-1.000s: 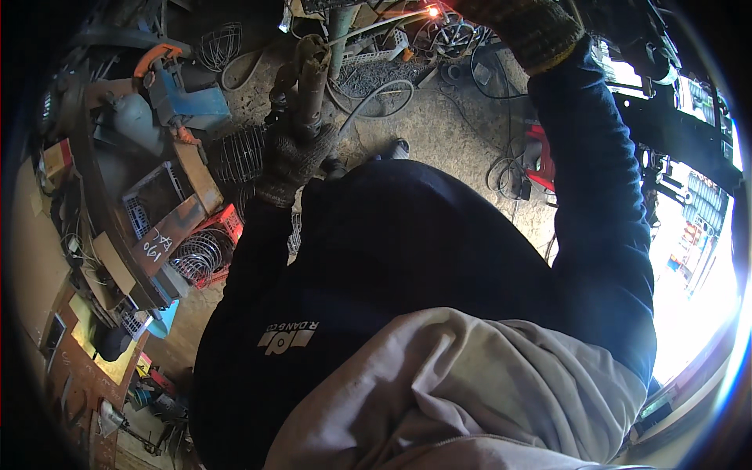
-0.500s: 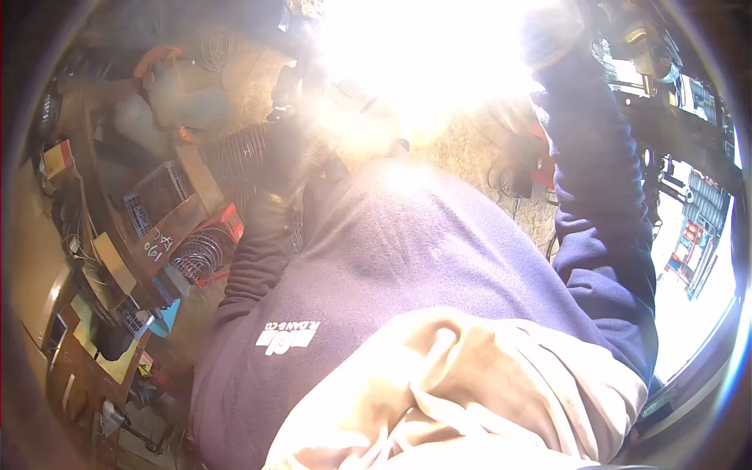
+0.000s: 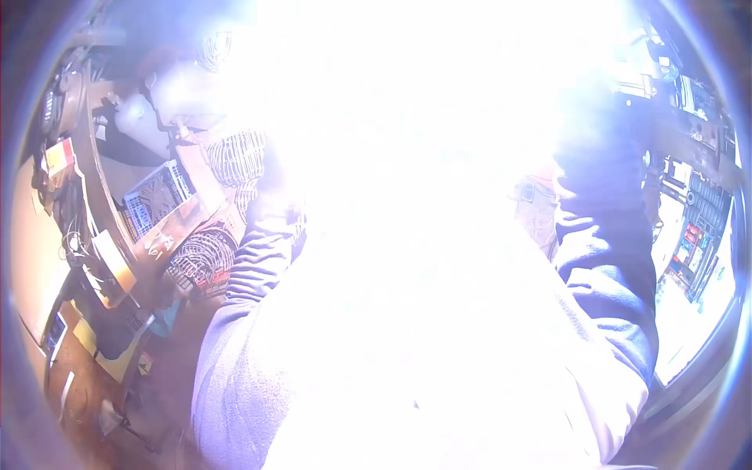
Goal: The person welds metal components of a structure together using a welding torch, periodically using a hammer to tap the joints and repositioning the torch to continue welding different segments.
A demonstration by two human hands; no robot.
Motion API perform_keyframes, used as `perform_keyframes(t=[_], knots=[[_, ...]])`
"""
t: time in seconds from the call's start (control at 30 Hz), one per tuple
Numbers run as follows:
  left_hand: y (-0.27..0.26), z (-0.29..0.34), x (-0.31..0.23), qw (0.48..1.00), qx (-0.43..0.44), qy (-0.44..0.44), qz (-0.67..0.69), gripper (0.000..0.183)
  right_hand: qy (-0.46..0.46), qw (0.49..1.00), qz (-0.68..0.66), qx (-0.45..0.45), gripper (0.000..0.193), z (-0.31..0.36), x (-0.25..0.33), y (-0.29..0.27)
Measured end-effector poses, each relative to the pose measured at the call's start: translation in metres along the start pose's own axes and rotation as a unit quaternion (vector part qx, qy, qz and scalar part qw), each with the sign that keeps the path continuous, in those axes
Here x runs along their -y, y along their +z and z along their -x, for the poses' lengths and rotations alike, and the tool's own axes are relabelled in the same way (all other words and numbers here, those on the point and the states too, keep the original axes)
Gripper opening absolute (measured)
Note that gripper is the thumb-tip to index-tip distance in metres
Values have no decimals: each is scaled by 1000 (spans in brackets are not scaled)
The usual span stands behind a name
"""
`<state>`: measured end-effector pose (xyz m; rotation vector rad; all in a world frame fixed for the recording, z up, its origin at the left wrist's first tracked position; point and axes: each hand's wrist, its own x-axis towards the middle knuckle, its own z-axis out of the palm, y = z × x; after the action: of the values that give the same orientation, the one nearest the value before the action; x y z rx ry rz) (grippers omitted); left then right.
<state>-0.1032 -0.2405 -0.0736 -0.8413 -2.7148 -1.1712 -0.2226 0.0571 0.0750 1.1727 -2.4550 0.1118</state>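
A white glare (image 3: 423, 196) washes out the whole middle of the head view, covering both my hands and whatever lies between them. Only my sleeves show. The left sleeve (image 3: 266, 247) reaches up past stacked wire coils (image 3: 235, 159) and fades into the light. On the other side, the dark blue right sleeve (image 3: 607, 266) runs upward and is lost in the same brightness. What either hand holds or touches cannot be seen, nor can the fingers.
To the left lie another wire coil (image 3: 202, 258), a wooden board with chalk-like marks (image 3: 168, 239), a plastic crate (image 3: 159, 200) and a pale rounded container (image 3: 184, 94). At the far right, shelving with small red items (image 3: 691, 235) stands beyond a bright floor.
The glare has grown from the upper middle over my torso and most of the centre, hiding what showed there. Both arms keep nearly the same place.
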Motion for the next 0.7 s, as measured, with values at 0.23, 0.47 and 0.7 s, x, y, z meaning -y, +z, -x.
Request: perform_keyframes(t=[0.23,0.47,0.7], knots=[[-12,14,6,995,-26,39,-86,56,37,999,28,22,22,13,-21,21],[-15,34,8,993,57,-98,-15,62,-31,999,19,11,22,7,-22,13],[-13,38,15,997,63,-18,50,58,23,974,-148,-167,26,35,-34,78]])
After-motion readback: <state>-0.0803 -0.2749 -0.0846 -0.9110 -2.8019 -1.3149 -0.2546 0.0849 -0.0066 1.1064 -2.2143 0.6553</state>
